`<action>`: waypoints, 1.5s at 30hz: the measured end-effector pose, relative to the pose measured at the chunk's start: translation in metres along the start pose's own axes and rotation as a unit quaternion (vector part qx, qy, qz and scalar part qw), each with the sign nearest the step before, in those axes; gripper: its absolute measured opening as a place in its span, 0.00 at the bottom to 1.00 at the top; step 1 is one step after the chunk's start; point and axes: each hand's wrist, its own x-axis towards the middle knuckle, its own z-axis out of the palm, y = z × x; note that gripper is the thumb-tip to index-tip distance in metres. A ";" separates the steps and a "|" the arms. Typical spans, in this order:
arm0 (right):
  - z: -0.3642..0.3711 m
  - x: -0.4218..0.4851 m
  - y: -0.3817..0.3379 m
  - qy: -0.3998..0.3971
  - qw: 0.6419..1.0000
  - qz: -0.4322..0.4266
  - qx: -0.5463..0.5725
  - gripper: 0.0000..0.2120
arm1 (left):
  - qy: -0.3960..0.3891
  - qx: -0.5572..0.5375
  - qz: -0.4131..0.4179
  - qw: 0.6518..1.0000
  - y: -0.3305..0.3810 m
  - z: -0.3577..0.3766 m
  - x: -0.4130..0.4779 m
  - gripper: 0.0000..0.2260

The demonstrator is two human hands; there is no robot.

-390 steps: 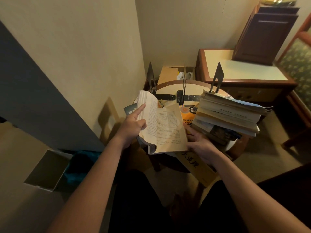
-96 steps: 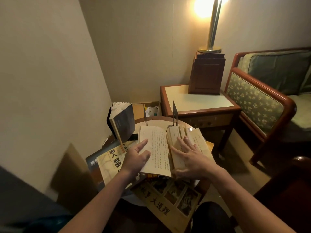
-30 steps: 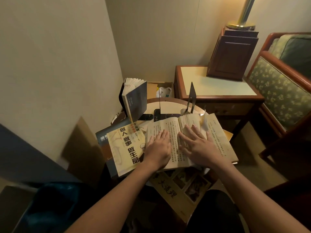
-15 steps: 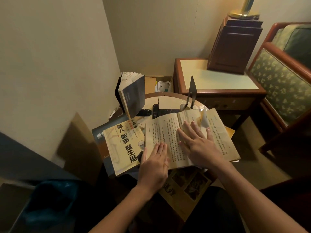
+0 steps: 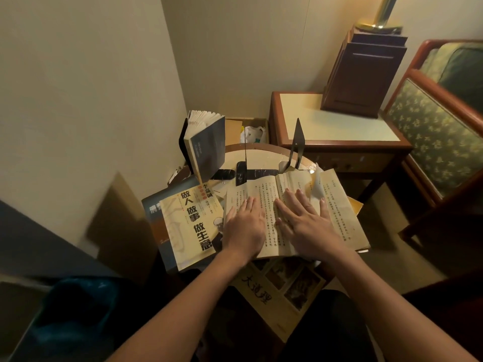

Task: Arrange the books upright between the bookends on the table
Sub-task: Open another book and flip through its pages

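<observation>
My left hand point(image 5: 243, 228) has slid back onto the open yellowed paperback point(image 5: 337, 210) beside my right hand point(image 5: 305, 226), fingers point(image 5: 292, 202) flat, gripping nothing; beyond them only one dark book point(image 5: 206, 145) stands at the black metal bookends point(image 5: 296, 145).

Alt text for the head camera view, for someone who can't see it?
The left hand and right hand lie flat on an open book on a round table. Behind, a dark book stands upright left of two bookends; a yellow book lies flat.
</observation>
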 end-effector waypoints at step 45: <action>0.003 0.001 -0.001 0.015 1.000 0.002 0.001 0.29 | 0.014 0.015 -0.020 1.000 0.004 0.010 -0.007 0.25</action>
